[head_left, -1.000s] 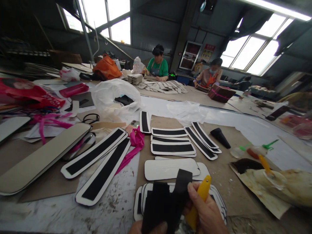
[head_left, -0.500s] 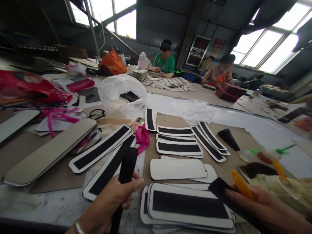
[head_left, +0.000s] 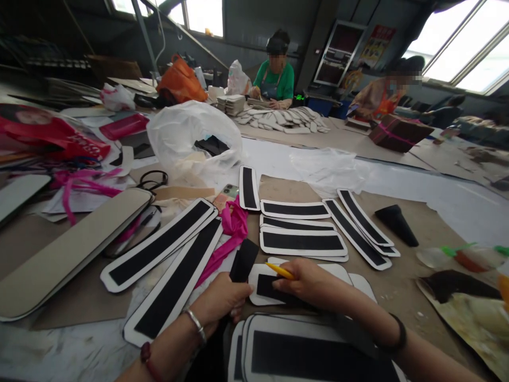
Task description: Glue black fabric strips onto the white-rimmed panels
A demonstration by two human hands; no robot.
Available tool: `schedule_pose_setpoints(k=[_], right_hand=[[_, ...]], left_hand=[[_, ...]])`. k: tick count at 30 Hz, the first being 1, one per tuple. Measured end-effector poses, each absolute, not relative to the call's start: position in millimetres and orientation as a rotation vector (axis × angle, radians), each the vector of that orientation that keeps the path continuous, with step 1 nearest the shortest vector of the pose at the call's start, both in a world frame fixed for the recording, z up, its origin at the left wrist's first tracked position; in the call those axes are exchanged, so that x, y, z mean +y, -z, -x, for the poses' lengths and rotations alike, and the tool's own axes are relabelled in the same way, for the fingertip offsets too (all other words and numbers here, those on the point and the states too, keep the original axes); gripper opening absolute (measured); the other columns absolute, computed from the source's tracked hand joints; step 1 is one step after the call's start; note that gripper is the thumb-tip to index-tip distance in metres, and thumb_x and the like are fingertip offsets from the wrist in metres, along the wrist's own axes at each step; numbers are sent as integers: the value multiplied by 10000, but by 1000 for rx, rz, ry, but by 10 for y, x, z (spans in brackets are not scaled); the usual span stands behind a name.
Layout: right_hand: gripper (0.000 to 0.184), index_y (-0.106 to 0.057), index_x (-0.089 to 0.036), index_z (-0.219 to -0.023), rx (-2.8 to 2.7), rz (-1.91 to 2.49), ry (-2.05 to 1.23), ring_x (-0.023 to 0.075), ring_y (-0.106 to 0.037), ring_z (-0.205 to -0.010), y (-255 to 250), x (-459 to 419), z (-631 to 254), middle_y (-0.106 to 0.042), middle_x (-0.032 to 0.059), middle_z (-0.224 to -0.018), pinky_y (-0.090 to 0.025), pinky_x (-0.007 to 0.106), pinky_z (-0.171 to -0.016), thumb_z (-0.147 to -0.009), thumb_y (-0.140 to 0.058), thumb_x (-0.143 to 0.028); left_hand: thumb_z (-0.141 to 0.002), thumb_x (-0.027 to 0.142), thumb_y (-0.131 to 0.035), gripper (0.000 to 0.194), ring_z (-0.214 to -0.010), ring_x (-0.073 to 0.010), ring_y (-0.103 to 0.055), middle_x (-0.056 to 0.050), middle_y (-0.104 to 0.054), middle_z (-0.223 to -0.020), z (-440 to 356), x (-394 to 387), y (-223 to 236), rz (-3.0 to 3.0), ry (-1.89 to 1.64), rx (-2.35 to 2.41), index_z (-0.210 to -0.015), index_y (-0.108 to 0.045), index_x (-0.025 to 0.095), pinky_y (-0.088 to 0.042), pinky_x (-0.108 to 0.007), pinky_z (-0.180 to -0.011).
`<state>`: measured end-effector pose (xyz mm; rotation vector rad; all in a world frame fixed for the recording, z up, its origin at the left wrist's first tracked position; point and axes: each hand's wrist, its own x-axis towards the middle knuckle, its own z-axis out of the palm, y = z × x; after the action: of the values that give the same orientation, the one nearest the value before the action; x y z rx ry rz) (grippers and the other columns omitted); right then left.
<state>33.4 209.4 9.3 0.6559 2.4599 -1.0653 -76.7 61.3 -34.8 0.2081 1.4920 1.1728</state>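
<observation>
My left hand [head_left: 225,300] is closed around a black strip [head_left: 244,260], whose upper end sticks up above my fingers. To the right, my right hand [head_left: 308,281] grips a slim yellow tool [head_left: 280,271], its kind unclear. The same hand's fingers touch another black strip [head_left: 263,285], which lies on a white panel [head_left: 254,273]. My hand and forearm cover the right part of that strip. Just in front is a stack of white panels [head_left: 248,339], the top one bearing a wide black strip.
Panels with black strips [head_left: 302,241] lie in groups behind my hands, and longer ones [head_left: 178,281] lie at the left. A plastic bag [head_left: 178,132], pink cloth [head_left: 234,223], a black cone [head_left: 397,225] and glue-like bottles [head_left: 465,259] stand around. Two co-workers [head_left: 274,79] sit across the table.
My right hand has moved left with its black strip, from beside the stack onto the white panel. My left hand has shifted slightly right. The view has turned and tilted down a little.
</observation>
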Motion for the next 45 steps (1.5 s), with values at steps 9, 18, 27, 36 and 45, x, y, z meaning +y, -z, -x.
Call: schedule_pose_setpoints(k=[9,18,27,36,45], right_hand=[[163,-595,-163,-685,2527,-541,827,87,-420,-503,64,2136,-169,-535,-7,-581,-248,201,-486,-766,-553,-298],[191,-642,-162,-754,2569,-484,701,103,-458,-513,100,2114,-146,-596,29,-634,-255,208,-480,-777,-524,-310],[148,-649,-176,-723,2590,-571,578,171,-531,-630,-63,2241,-426,-616,53,-674,-237,239,-508,-705,-608,-317],[210,-560,-150,-741,2556,-1049,604,135,-507,-617,-45,2762,-1447,-568,16,-666,-317,225,-554,-832,-418,-275],[151,-602,-163,-763,2502,-1247,498,160,-555,-674,220,2776,-1457,-622,48,-719,-310,234,-565,-791,-509,-279]], left_hand=[[-565,359,-608,321,-306,-48,-281,78,-323,-321,783,641,385,-186,-1127,1497,-410,-383,190,-245,-202,-350],[-559,419,-604,380,-296,-65,-311,56,-329,-294,777,659,375,-204,-1109,1545,-350,-386,188,-287,-221,-364],[-623,344,-537,318,-292,-61,-271,77,-298,-307,689,648,483,-215,-1139,1647,-400,-356,208,-247,-212,-345],[-646,365,-553,397,-315,-60,-261,68,-298,-301,656,631,416,-271,-1128,1703,-356,-329,212,-241,-216,-390],[-564,521,-541,446,-317,-94,-283,55,-279,-247,591,694,326,-337,-1016,1867,-304,-308,242,-288,-273,-459]])
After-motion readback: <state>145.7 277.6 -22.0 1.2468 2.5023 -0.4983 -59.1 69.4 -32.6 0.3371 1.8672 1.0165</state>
